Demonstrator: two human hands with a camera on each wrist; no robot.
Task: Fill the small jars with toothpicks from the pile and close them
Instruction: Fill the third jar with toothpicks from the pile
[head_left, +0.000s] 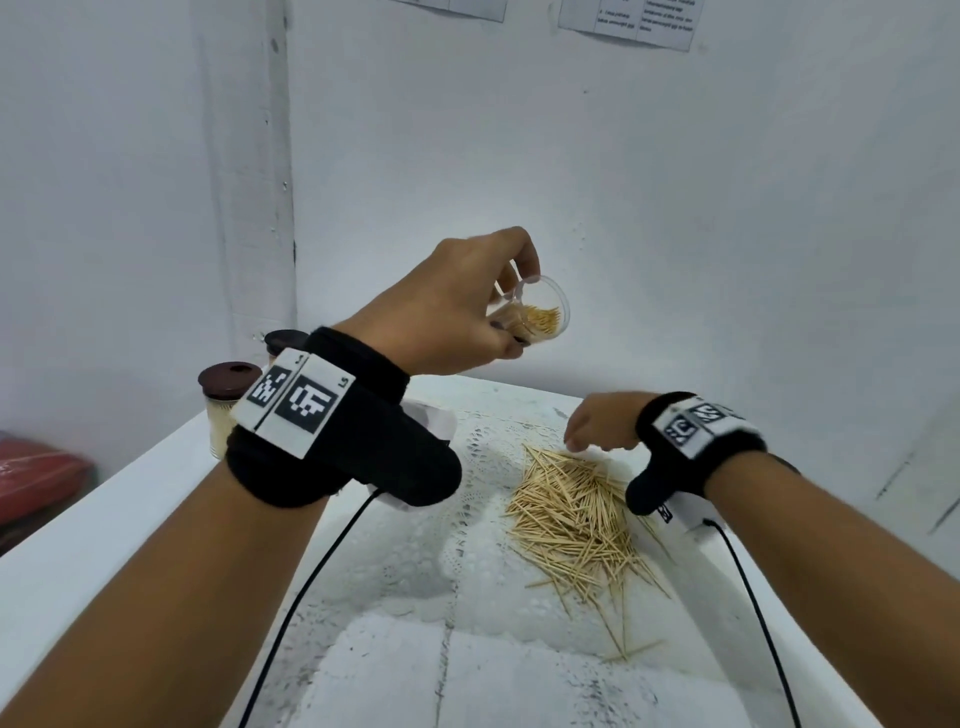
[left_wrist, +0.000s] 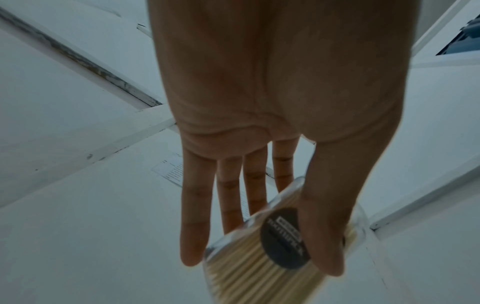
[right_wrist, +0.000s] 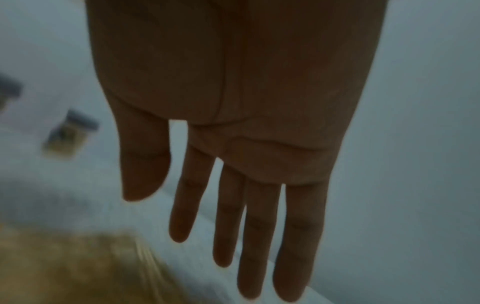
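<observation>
left hand (head_left: 457, 306) pinches clear jar (head_left: 540, 317), tilted, part-full, frame centre, raised off table | right hand (head_left: 602, 423) fingers loose, empty, at far edge of toothpick pile (head_left: 576, 519) | lidded jars (head_left: 226, 405) mid-left by table edge (head_left: 104, 499)

Pale tan toothpicks (head_left: 576, 514) lie on white lace-patterned cloth (head_left: 467, 467); the closed jars (head_left: 228, 400) wear dark brown lids.

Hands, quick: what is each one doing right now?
Left hand: holds an open jar of toothpicks.
Right hand: open, holds nothing, above the pile.
</observation>
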